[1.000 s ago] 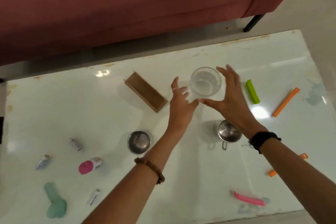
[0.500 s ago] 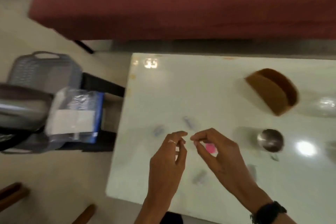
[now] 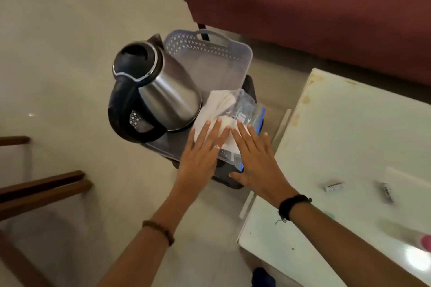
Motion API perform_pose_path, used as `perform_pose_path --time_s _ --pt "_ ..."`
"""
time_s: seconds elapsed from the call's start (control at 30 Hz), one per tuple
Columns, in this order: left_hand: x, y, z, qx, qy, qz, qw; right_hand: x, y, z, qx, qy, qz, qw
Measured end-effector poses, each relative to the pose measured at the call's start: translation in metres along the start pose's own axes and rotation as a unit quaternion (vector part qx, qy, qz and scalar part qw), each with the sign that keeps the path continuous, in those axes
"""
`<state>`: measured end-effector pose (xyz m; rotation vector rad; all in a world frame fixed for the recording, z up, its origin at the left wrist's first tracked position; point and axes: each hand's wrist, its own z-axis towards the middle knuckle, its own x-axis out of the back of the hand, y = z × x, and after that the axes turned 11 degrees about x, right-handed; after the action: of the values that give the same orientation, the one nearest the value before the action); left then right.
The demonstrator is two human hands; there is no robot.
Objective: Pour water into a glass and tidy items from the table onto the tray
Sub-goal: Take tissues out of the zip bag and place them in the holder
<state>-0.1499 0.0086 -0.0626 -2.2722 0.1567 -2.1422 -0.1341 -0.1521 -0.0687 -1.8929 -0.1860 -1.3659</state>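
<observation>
Head view, left to right: brown wooden bars [image 3: 42, 190] cross the pale floor at the left edge. Next stands a steel kettle [image 3: 161, 91] with a black lid and black handle, upright on a dark low stand [image 3: 233, 182] beside the table. Just behind and right of the kettle sits the tray [image 3: 242, 58], a pale lilac plastic basket with perforated walls and a cut-out handle at its far end; its floor shows bare at the far half. A clear plastic bag [image 3: 242, 109] with white paper inside and a blue strip along its right edge lies over the tray's near end, touching the kettle.

Left hand [image 3: 200, 156] lies flat on the bag, fingers straight and slightly spread, a ring on one finger and a bead bracelet on the wrist. Right hand [image 3: 256, 161] lies just beside it, fingers straight on the bag, thumb out near the stand's corner; a black band circles the wrist.

Right of the hands is the white glossy table [image 3: 349, 123], stained along its far edge. Two small white items [image 3: 334, 186] lie on it, blurred, perhaps tubes or packets. A pink thing [image 3: 425, 241] shows at the right edge. A red sofa [image 3: 303, 7] fills the top right.
</observation>
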Motion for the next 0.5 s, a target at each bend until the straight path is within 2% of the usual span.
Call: perform_pose_path --time_s 0.1,0.17,0.23,0.3,0.43,0.5 --pt "-0.008 -0.001 0.016 0.01 -0.031 -0.055 0.998 -0.006 0.001 0.008 -0.007 -0.018 -0.009 1.0" --pt "-0.007 0.002 0.017 0.021 -0.03 -0.157 0.987 -0.007 0.004 0.007 -0.013 -0.03 -0.007 0.999" --pt "0.001 0.006 0.012 0.054 0.003 -0.266 0.963 -0.004 0.004 0.003 -0.003 -0.014 -0.001 1.0" --pt "0.014 0.011 0.006 0.096 0.03 -0.356 0.929 0.005 0.001 -0.004 0.022 0.039 0.011 0.999" --pt "0.049 0.028 -0.002 0.129 0.05 -0.477 0.868 0.031 -0.005 -0.029 0.065 0.171 -0.018 0.983" --pt "0.068 0.042 -0.003 0.107 0.069 -0.494 0.86 0.048 -0.005 -0.048 0.085 0.24 -0.027 0.967"
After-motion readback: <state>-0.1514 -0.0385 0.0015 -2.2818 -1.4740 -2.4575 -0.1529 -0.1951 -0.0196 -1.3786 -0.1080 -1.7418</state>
